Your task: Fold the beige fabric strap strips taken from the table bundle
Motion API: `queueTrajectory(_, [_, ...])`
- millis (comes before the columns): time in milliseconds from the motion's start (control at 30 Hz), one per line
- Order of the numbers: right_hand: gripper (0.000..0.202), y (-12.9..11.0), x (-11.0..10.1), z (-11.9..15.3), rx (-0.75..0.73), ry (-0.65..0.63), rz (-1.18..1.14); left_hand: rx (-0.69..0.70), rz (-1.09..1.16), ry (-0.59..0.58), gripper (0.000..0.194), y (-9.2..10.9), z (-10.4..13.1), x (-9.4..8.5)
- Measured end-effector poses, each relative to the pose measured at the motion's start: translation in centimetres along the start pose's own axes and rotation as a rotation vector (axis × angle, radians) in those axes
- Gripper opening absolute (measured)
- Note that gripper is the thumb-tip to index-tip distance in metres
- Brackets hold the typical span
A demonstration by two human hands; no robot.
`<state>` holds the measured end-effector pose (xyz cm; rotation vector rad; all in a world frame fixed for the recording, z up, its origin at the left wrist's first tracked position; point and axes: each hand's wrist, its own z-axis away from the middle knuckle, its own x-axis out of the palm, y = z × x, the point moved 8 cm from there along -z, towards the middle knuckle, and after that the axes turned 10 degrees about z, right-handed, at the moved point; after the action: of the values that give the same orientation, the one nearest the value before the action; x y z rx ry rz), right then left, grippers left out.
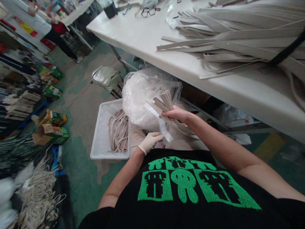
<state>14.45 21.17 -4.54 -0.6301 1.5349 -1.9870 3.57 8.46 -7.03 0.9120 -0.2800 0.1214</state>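
My right hand [177, 114] is wrapped round a fanned bundle of flat beige straps [166, 99], rounded ends pointing up and away. A shiny white strip [164, 128] hangs down from the bundle, over my lap. My left hand [150, 142], in a pale glove, has its fingers pressed together beside the strip's lower part; whether they pinch it is hidden. To its left, a white plastic bin [96, 140] holds a pile of loose beige straps [119, 130]. Just beyond my hands bulges a clear plastic bag [140, 95] with pale contents.
A white-topped table [143, 38] runs across the front, bearing a large heap of straps [226, 41] and a pair of glasses [149, 12]. A green padded stool [107, 76] stands beyond the bin. Cartons [51, 133] and cord piles lie left; a person [54, 36] stands far left.
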Motion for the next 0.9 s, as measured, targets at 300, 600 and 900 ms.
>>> queueTrajectory(300, [0.028,0.6,-1.4,0.2,0.054,0.087,0.007,-0.054,-0.050,-0.055,0.050,-0.8,0.3,0.7])
queueTrajectory(600, [0.030,-0.4,-4.2,7.5,0.084,0.276,0.013,-0.021,0.161,0.112,0.045,0.7,3.6,-1.4])
queueTrajectory(900, [0.031,-1.6,-0.1,16.4,0.056,0.143,0.276,-0.008,0.495,0.073,0.026,2.3,1.0,1.1])
